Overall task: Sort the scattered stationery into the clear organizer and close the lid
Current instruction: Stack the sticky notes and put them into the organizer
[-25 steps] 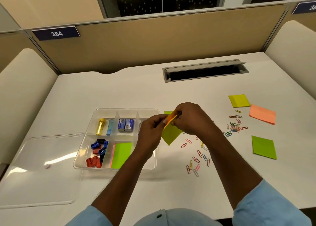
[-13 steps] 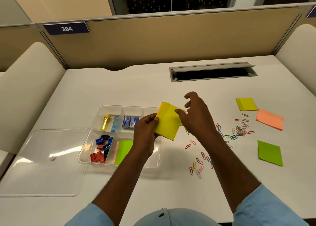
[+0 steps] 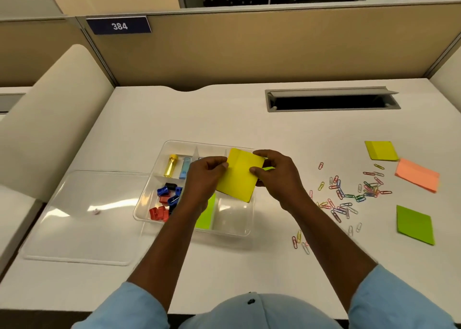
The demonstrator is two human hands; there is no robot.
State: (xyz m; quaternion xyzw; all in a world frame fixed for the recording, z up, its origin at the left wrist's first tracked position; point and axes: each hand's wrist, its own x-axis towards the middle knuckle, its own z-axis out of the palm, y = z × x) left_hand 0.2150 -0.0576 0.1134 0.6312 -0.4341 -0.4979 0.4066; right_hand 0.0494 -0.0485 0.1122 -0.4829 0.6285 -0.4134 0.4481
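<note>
A square yellow sticky-note pad (image 3: 239, 176) is held tilted above the far right part of the clear plastic compartment organizer (image 3: 147, 204). The left hand (image 3: 204, 179) pinches its nine o'clock edge with the thumb on top. The right hand (image 3: 278, 176) pinches the three o'clock edge, with its other fingers curled behind.

From the pad, inside the organizer:
- **Ten o'clock:** a yellow translucent cylinder (image 3: 171, 165) and a pale blue tube (image 3: 185, 171).
- **Eight o'clock:** small blue, black and red sharpeners (image 3: 166, 200).
- **Seven o'clock:** a lime-green note pad (image 3: 207, 215), partly behind the left wrist.

The flat clear lid (image 3: 84, 214) lies on the white desk (image 3: 224, 119), just beside the organizer at its nine o'clock.

Coloured paper clips (image 3: 349, 196) are scattered at three to four o'clock. Beyond them lie three more pads — yellow-green (image 3: 381, 150) at two, orange (image 3: 416, 174) at three, green (image 3: 415, 225) at four.
</note>
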